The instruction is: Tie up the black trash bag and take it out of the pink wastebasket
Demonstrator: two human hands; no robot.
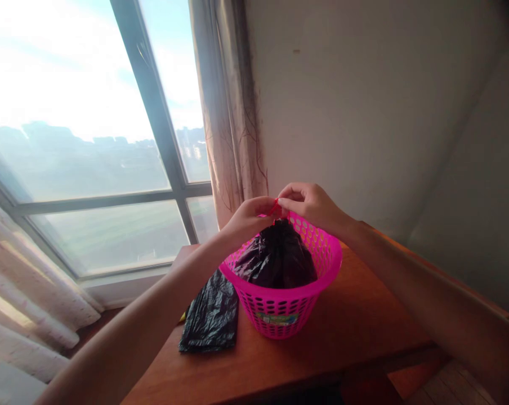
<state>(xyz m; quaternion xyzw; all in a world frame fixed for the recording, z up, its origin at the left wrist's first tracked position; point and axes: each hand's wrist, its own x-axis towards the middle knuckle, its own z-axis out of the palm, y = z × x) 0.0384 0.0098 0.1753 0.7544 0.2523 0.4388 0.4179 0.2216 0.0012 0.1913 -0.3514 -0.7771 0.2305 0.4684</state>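
Note:
A black garbage bag (277, 256) sits inside a bright pink perforated plastic basket (280, 292), its neck gathered at the top. Red drawstring (275, 207) rises from the neck. My left hand (254, 216) pinches the drawstring from the left, fingers closed. On the other side, my right hand (307, 201) has its thumb and fingers pinched together on the same red drawstring. Both hands are close together above the basket. Part of the drawstring is hidden by the fingers.
The basket stands on a brown wooden table (254, 368). Left of it lies a folded black plastic bag (212, 320), with something yellow partly hidden behind my left forearm. A large window (89, 169), curtains (233, 112) and a plain wall (364, 112) lie beyond.

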